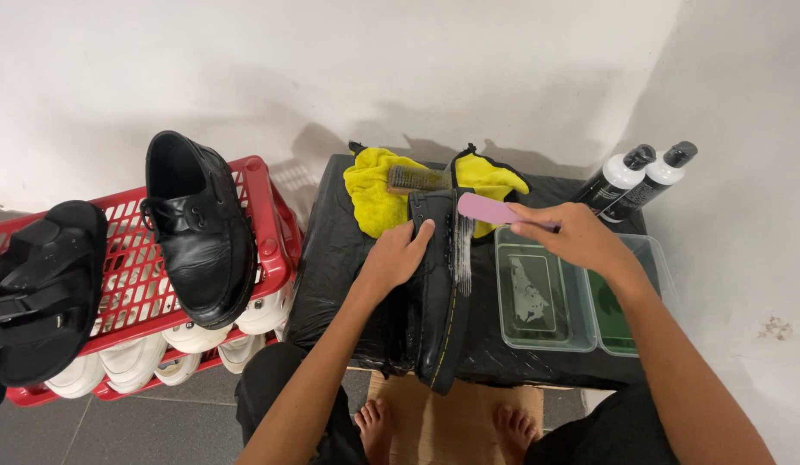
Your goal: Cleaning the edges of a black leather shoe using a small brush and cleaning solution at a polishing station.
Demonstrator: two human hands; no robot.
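Two black shoes sit at the left: a strapped sandal [40,288] and a lace-up shoe [198,232], both resting on an upturned red crate [266,215] with white shoes [129,362] tucked beneath. Next comes the left hand [398,256], fingers curled over the upper of a black boot [439,293] that stands on its side on the black-covered table [331,258], sole edge facing right. Behind it lie a yellow cloth [374,194] and a spare brush [415,178]. The right hand [581,237] pinches a pink brush [490,209] against the foamy sole. Right of that stand two clear tubs of water [542,297] and two bottles [637,176]. Pressing too hard could tip the boot off the table's near edge, or an elbow could slop the tubs.
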